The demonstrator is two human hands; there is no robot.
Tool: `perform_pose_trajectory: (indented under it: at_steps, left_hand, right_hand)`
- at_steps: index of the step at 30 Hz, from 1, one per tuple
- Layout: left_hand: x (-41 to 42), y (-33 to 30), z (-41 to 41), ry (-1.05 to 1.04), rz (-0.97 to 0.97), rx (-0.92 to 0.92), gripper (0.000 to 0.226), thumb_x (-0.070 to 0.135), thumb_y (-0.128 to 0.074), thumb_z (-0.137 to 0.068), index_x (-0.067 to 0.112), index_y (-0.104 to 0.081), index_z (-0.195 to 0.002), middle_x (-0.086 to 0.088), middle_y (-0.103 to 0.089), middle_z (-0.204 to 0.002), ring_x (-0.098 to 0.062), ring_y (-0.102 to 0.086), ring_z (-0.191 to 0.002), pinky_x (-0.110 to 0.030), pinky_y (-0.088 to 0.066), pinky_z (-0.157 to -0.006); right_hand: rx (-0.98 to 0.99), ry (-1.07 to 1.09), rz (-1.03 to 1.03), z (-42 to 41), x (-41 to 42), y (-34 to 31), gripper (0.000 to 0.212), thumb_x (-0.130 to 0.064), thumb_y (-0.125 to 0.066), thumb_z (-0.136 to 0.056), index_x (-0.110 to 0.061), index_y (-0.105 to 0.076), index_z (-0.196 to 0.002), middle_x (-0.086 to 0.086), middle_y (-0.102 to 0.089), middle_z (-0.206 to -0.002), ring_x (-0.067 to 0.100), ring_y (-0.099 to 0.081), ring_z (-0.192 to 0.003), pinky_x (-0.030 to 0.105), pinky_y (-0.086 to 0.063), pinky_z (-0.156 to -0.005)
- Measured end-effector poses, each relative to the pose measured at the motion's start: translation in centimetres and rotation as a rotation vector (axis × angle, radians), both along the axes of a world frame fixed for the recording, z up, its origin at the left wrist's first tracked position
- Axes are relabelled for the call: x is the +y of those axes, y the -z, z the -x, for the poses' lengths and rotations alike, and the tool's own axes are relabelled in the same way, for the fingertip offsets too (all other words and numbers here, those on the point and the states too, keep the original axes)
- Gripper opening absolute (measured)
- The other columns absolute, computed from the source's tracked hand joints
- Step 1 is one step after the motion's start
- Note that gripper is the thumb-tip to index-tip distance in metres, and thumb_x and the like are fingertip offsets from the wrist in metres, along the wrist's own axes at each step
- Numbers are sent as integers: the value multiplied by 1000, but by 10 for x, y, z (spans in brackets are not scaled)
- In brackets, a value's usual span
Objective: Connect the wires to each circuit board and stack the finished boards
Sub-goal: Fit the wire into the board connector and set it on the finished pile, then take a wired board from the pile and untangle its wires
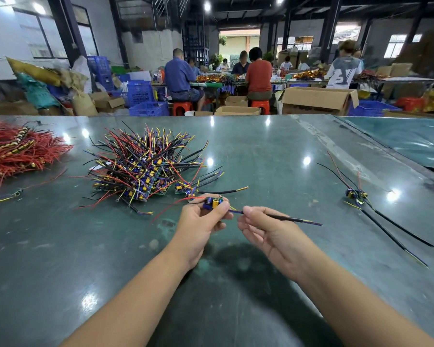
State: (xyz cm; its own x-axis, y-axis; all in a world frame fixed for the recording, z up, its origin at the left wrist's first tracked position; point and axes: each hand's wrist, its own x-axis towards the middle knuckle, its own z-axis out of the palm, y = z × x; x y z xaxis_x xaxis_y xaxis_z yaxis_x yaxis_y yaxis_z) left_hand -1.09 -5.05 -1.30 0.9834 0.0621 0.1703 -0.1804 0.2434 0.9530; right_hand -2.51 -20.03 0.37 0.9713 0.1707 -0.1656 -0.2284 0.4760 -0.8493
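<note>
My left hand (200, 221) grips a small circuit board (213, 203) with blue and yellow parts, held just above the green table (261, 159). Red and yellow wires trail from the board to the left. My right hand (263, 229) pinches the board's black-sleeved wire (286, 218), which sticks out to the right and ends in yellow and purple tips. A big pile of wired boards (145, 166) lies behind my left hand. Two or three boards (356, 194) with long black wires lie together at the right.
A heap of red wires (18, 151) lies at the far left, with a loose small board (17, 192) near it. A second, plastic-covered table (411, 139) adjoins at the right. Beyond the table's far edge are cardboard boxes (316, 100), blue crates and seated people.
</note>
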Motion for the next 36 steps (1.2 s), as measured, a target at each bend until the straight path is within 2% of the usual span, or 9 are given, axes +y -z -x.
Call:
perform_pose_trajectory:
  at_steps: [4, 9, 13, 17, 22, 26, 28, 30, 36]
  left_hand:
    - [-2, -5, 2, 51, 199, 69, 14, 3, -58, -89, 8, -66, -78, -5, -70, -72, -11, -68, -66, -17, -53, -59]
    - [0, -14, 2, 72, 401, 206, 16, -1, -54, -90, 0, -62, -75, -8, -69, -63, -11, -67, -57, -17, -54, -56]
    - [0, -17, 2, 69, 375, 224, 16, 0, -54, -90, 0, -63, -76, -7, -70, -64, -10, -68, -57, -16, -54, -56]
    - [-2, -13, 4, 28, 420, 262, 13, -1, -55, -89, 1, -62, -78, -6, -69, -62, -8, -66, -55, -15, -53, -53]
    - [-2, -14, 3, 4, 494, 312, 15, -1, -56, -89, 0, -62, -75, -6, -68, -60, -9, -66, -53, -15, -52, -50]
    - [-2, -14, 1, -61, 466, 305, 13, -3, -57, -87, -1, -61, -75, -7, -67, -58, -10, -65, -50, -14, -52, -49]
    - [-3, -13, 1, -99, 463, 295, 12, -3, -57, -87, -1, -60, -76, -6, -67, -58, -9, -64, -50, -14, -52, -50]
    - [-2, -13, 1, -117, 468, 282, 11, -3, -57, -88, -1, -60, -77, -6, -67, -58, -9, -64, -50, -15, -53, -50]
    - [0, -11, 0, -91, 433, 251, 11, -2, -56, -89, 1, -60, -79, -5, -68, -61, -9, -65, -53, -14, -53, -52]
  right_hand:
    - [27, 5, -178, 0, 1, -3, 6, 8, -60, -79, 4, -63, -81, 18, -71, -75, 20, -72, -68, 21, -58, -66]
    - [-122, -6, -151, 2, 8, -1, 10, 9, -60, -76, 4, -66, -82, 19, -72, -78, 21, -72, -72, 21, -58, -70]
    - [-196, 28, -77, -1, 8, 0, 10, 9, -60, -79, 2, -66, -83, 16, -72, -78, 19, -72, -73, 21, -57, -71]
    - [-218, 109, -112, -5, 2, 3, 13, 7, -57, -84, 0, -67, -83, 12, -72, -77, 18, -71, -73, 18, -55, -67]
    - [-458, 282, 60, -3, 4, 2, 13, -7, -65, -81, -16, -75, -81, 10, -73, -78, 21, -72, -73, 22, -55, -71]
    - [-586, 317, 215, -4, 1, 3, 20, -12, -62, -84, -21, -69, -101, 2, -71, -81, 21, -71, -67, 23, -56, -66]
    - [-566, 326, 238, -5, 1, 4, 23, -10, -54, -93, -24, -67, -105, 2, -71, -88, 21, -71, -66, 22, -55, -65]
    - [-525, 326, 185, -6, 2, 4, 27, -12, -44, -99, -22, -69, -99, 8, -69, -97, 21, -71, -68, 22, -55, -67]
    - [-417, 316, 128, -10, 0, 6, 22, -19, -36, -103, -12, -55, -111, 3, -72, -86, 20, -72, -74, 23, -57, -70]
